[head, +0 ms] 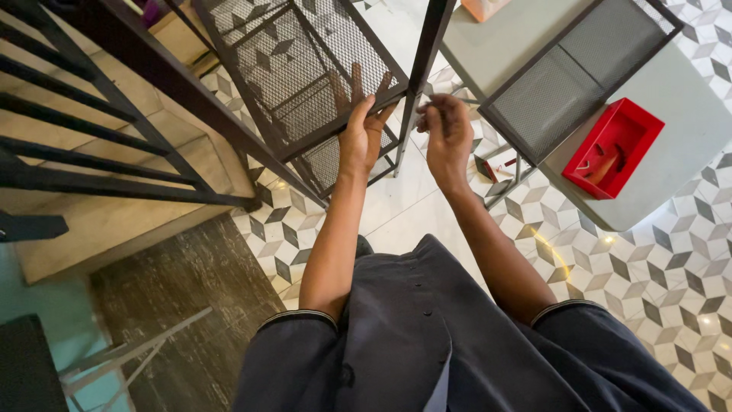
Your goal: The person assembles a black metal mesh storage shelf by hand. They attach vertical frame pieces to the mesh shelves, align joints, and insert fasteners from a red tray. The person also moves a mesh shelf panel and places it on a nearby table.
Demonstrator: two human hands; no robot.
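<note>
Step in hand, as judged: a metal rack is being put together; a mesh shelf (305, 69) is being steadied against an upright post (427, 53) while a small fastener is readied.

Left hand (362, 133): fingers (379, 91) are spread and laid flat on the near edge of the mesh shelf, fingertips over the mesh, thumb under the frame bar. The shelf is gripped at its front corner, just beside the post.

Right hand (448, 133): fingers (431, 114) are curled and pressed together at the tips, as if a small part were pinched. What is pinched cannot be told; it is too small or hidden. These fingertips are held just right of the post, level with the left fingertips, not touching the shelf.

Beyond the right fingers and further right, a second mesh panel (579, 72) lies on a grey table (686, 130). A red tray (614, 149) with small parts in it rests on the same table, well apart from both hands. Below the fingers, a patterned tile floor (610, 252) is seen. Left of the left fingers, dark railing bars (91, 137) and a step are seen.

Next move, as judged: the shelf corner would need to be held level against the post so the holes line up, and the pinched part brought across to the joint by the right fingers. A steady left grip is called for; a slip of the shelf would misalign the joint.
</note>
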